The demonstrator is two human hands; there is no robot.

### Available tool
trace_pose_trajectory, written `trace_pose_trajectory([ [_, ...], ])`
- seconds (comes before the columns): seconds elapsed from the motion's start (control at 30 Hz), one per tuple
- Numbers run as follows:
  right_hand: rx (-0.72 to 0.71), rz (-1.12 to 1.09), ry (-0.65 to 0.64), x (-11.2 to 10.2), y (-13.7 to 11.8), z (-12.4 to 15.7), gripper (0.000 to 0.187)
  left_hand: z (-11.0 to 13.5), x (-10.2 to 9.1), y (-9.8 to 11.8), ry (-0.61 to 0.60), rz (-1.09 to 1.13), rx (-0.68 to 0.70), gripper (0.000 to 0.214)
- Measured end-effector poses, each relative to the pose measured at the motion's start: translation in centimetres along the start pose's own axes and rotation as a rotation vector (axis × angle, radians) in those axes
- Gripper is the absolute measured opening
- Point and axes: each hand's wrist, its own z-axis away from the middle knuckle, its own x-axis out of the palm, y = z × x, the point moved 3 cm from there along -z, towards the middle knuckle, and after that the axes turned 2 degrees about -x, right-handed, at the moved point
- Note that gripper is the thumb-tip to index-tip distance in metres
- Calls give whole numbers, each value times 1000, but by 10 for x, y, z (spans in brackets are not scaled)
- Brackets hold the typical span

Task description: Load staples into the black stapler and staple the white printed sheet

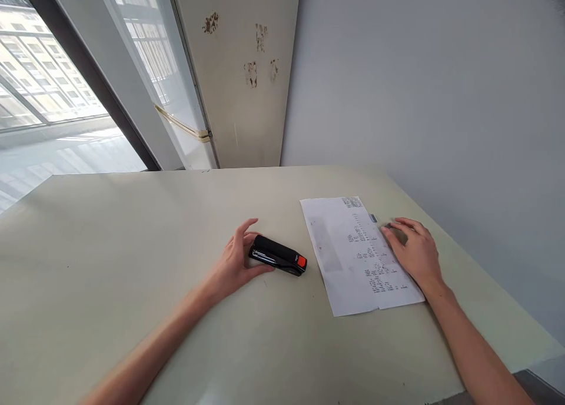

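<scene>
A black stapler (277, 255) with a red end lies on the pale table (132, 264), a little left of centre. My left hand (236, 258) rests at its left end, fingers loosely curved and apart, thumb and fingertips touching it without gripping. A printed sheet of paper (353, 255) lies flat to the right. My right hand (415, 252) lies flat with spread fingers on the paper's right edge. A small grey strip (373, 218), perhaps staples, sits just beyond the fingertips.
The table's right edge (507, 311) runs close to a grey wall (441, 99). Behind the table's far edge stand a stained cream panel (238, 69) and a large window (66, 87) at the left.
</scene>
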Motion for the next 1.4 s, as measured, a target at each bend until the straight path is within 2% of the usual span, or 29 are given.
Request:
trace_pose_trajectory([
  [0.13,17,10,-44,6,3,1,48,-5,-7,-8,15,-112,-90,65],
  [0.3,-13,-8,-34,3,3,4,48,-5,-24,-17,75,-291,-88,55],
  [0.47,-89,-165,31,-12,-27,3,35,-7,-67,-42,264,-413,-189,62],
  [0.6,-153,-294,-26,-18,-60,5,26,-14,-109,-63,432,-496,-250,59],
  [0.7,-209,-329,-64,-16,-75,8,24,-24,-134,-76,492,-506,-278,57],
  [0.8,-232,-357,-107,-12,-79,10,25,-35,-149,-86,502,-495,-288,56],
  [0.93,-238,-375,-175,-7,-77,11,25,-43,-156,-95,524,-504,-298,56],
  [1.07,-233,-379,-249,-3,-77,12,24,-38,-153,-93,569,-444,-301,56],
  [1.3,-223,-372,-260,-3,-79,12,23,5,-140,-80,688,-197,-320,46],
  [1.4,-210,-384,-263,-2,-79,12,23,20,-135,-78,699,-105,-324,38],
])
